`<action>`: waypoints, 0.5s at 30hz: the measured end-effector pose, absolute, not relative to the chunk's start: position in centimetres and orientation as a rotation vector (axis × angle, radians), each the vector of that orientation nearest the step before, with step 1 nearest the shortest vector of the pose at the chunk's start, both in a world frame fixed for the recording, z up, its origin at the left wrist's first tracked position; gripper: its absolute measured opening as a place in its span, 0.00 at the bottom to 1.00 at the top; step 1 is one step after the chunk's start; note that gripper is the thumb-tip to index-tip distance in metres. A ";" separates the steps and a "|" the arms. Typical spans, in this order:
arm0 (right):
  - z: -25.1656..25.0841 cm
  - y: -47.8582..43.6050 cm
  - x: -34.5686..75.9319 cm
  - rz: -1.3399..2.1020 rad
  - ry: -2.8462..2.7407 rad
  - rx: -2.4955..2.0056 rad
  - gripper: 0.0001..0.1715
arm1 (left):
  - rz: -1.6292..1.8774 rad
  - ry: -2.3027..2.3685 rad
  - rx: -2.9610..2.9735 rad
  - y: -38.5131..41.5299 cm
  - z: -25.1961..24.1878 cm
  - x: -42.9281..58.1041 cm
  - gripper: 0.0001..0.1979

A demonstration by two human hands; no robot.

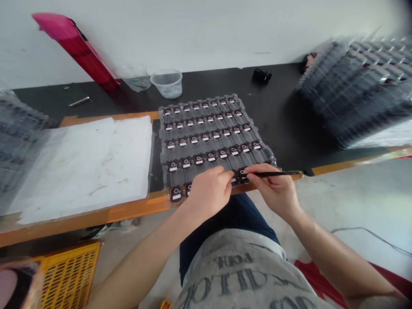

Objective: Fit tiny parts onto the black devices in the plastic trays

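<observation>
A clear plastic tray (189,150) lies on the table with rows of small dark parts (199,159), each bearing white ring marks and a white label. Over its front row, my left hand (212,186) is closed with its fingertips against one of the parts; whether it grips that part is hidden. My right hand (277,186) pinches a slim black pen-like tool (280,173) that lies nearly level, its handle pointing right. The tool's tip end meets the parts beside my left fingertips, and the fingers partly cover it.
Tall stacks of clear trays stand at the right (360,90) and far left (19,146). White paper sheets (93,167) lie left of the tray. Behind are a plastic tub (167,83), a pink-red tube-shaped bag (80,51) and a small black object (262,76). A yellow crate (69,274) sits below.
</observation>
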State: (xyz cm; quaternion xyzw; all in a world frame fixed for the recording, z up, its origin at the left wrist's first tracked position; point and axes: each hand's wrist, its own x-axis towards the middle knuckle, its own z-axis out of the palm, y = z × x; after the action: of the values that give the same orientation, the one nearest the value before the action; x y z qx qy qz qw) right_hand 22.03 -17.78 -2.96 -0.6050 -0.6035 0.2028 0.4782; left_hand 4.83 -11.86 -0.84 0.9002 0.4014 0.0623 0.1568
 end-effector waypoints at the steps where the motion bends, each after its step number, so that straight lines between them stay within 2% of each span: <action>1: -3.0 -17.8 22.0 0.494 -1.476 -1.475 0.07 | 0.176 1.147 2.579 -11.9 -0.8 4.8 0.15; 15: -3.2 -17.7 22.0 0.433 -1.414 -1.526 0.07 | 0.177 1.172 2.556 -11.8 -0.9 4.9 0.16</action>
State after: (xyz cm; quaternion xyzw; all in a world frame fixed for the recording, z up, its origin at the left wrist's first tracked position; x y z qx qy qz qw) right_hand 22.02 -17.70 -3.18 -0.6275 -0.5812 0.1778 0.4867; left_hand 4.89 -11.82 -0.90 0.8953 0.4105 0.0620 0.1614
